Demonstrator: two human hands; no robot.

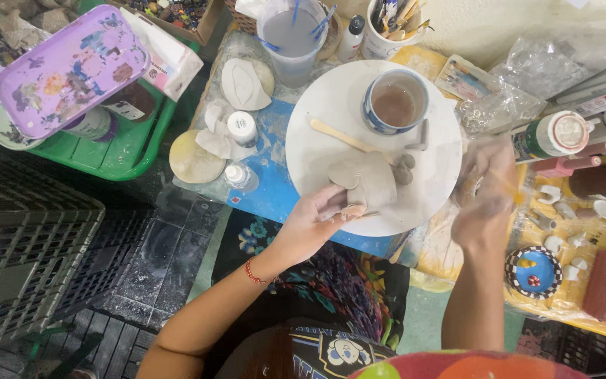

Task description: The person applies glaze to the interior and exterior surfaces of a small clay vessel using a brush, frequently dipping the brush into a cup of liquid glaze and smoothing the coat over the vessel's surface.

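On the white round board at centre of the counter, grey clay piece sits at 6 o'clock. Left hand fingers closed on its lower edge. Right hand at 3 o'clock off the board, blurred; grip can't tell. Cup of slip at 12–1 o'clock, wooden stick beside.

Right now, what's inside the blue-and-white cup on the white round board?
The cup on the board holds murky brownish-grey liquid, nearly to the rim. Nothing sticks out of it; the cloudy liquid hides the bottom and anything sunk there.
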